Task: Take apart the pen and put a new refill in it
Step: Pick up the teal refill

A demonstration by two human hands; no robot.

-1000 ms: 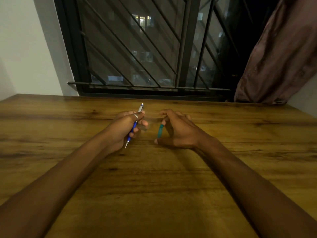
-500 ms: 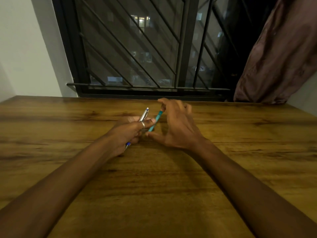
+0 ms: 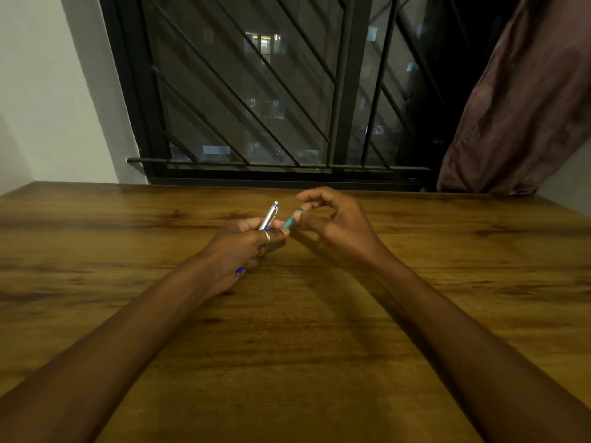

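My left hand (image 3: 243,247) is closed around a silver and blue pen (image 3: 269,216). The pen's silver end sticks up past my fingers, and a bit of its blue end shows below my palm. A ring sits on one finger of that hand. My right hand (image 3: 339,228) pinches a short teal pen part (image 3: 291,219) between thumb and fingertips. The teal part's lower end meets my left fingertips, just right of the silver pen. Both hands hover low over the wooden table (image 3: 287,330), near its middle.
A barred window (image 3: 256,100) runs along the table's far edge. A dark reddish curtain (image 3: 524,100) hangs at the back right. A white wall stands at the back left. Both my forearms lie over the near half of the table.
My right hand has brought the teal part leftward and tilted it until it meets my left fingertips. My left hand has risen a little and the silver pen now points up more steeply.
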